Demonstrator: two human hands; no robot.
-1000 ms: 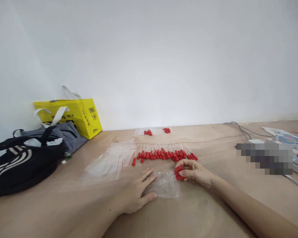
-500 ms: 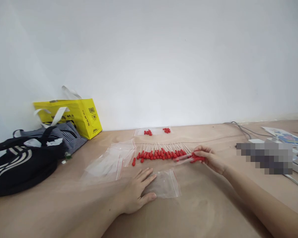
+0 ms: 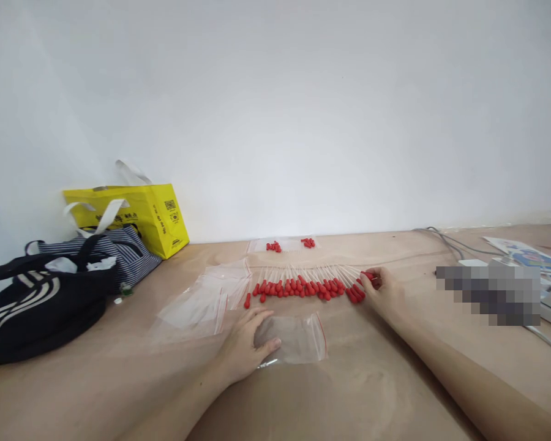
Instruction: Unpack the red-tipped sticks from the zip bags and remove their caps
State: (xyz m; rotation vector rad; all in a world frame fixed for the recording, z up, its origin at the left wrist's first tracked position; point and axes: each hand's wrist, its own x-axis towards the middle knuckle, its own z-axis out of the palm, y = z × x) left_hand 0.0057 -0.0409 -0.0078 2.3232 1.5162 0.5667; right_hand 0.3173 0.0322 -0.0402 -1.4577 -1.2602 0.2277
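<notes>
Clear droppers with red rubber bulbs [image 3: 298,286] lie in a long row, bulbs towards me. At the row's right end my right hand [image 3: 386,291] has its fingers closed on a red bulb of a dropper [image 3: 367,277]; how many it holds is partly hidden. More bulbs [image 3: 355,293] lie right beside it. My left hand [image 3: 243,343] rests with thumb and fingers apart on the left part of a clear zip bag [image 3: 298,340] with a red seal line. The bag lies in front of the row and looks slightly raised along its near edge.
More clear zip bags [image 3: 197,303] lie to the left. Behind the row, red bulbs [image 3: 308,243] rest on another bag [image 3: 288,245]. A yellow bag [image 3: 165,223], a striped bag [image 3: 135,257] and a black bag [image 3: 41,312] stand left. Cables [image 3: 450,242] and papers [image 3: 528,254] lie right.
My right hand has lowered its bundle of droppers to the row's right end, and several bulbs now lie there. My left hand has shifted left, and the zip bag slightly with it.
</notes>
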